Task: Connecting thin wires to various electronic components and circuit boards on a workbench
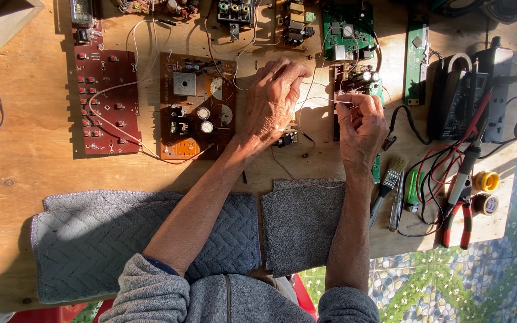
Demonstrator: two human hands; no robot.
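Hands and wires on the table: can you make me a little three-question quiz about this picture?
1. True or false: the right hand pinches a thin white wire.
2. What lies right beside the paintbrush: A) a green lighter, B) a cup, C) a book?
3. Fill in: the pliers have ____ handles.

Key: 1 true. 2 A. 3 red.

The left hand is closed over the wires above the brown circuit board.
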